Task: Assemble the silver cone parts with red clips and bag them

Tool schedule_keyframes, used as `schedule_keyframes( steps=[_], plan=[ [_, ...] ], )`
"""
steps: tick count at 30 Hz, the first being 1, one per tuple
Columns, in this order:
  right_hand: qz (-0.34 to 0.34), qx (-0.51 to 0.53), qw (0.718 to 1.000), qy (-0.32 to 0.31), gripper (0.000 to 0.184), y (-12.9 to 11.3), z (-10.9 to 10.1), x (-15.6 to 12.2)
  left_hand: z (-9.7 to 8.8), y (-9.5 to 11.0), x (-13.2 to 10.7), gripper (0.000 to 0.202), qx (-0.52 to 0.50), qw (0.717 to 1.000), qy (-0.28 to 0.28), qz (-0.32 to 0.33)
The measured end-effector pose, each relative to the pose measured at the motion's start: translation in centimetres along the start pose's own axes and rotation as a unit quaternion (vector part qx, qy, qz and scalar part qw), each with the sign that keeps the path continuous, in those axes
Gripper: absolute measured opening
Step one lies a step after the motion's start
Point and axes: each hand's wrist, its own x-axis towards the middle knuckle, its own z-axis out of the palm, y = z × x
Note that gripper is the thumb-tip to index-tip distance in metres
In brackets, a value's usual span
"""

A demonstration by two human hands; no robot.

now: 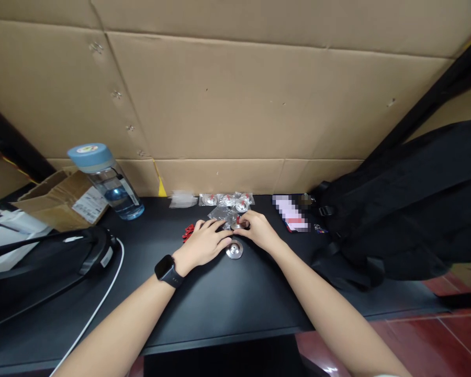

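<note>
Hands [202, 243] [258, 231] (bare) meet beside a silver disc [234, 250].

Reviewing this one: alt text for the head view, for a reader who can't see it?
A person's right hand holds a silvery disc at a black table, the left hand close beside it. A loose disc lies nearer the camera; bagged discs lie behind, by a cardboard wall.

disc [234, 250] lies on the table [220, 303], on the near side of the fingers [223, 233]; bagged discs [227, 200] lie behind them, bottle [120, 193] to the left, backpack [412, 204] to the right.
</note>
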Motion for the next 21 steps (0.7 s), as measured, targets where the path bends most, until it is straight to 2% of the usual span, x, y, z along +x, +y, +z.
schedule_keyframes(
  steps=[5, 8, 11, 14, 17, 21],
  plan=[
    [-0.020, 0.021, 0.999, -0.018, 0.009, 0.3, 0.3, 0.1, 0.1, -0.4, -0.1, 0.038, -0.039, 0.999, 0.008, 0.006],
    [-0.042, 0.055, 0.997, -0.031, 0.014, 0.4, 0.5, 0.0, 0.3, -0.7, -0.1, 0.038, -0.046, 0.999, -0.003, 0.007],
    [-0.035, 0.061, 0.997, -0.022, 0.016, 0.5, 0.7, 0.2, 0.4, -1.0, -0.2, 0.036, -0.060, 0.998, 0.005, 0.013],
    [-0.023, -0.002, 1.000, 0.015, 0.013, 0.4, 0.9, 0.8, 0.2, -1.0, -0.3, 0.034, -0.070, 0.997, 0.012, 0.015],
    [-0.018, -0.077, 0.996, 0.043, 0.019, 0.0, 1.3, 1.4, -0.3, -1.1, -0.4, 0.032, -0.071, 0.997, 0.003, 0.028],
    [0.029, -0.181, 0.981, 0.068, 0.022, -1.0, 2.0, 1.9, -0.6, -1.7, -0.4, 0.028, -0.061, 0.997, -0.007, 0.050]
  ],
)
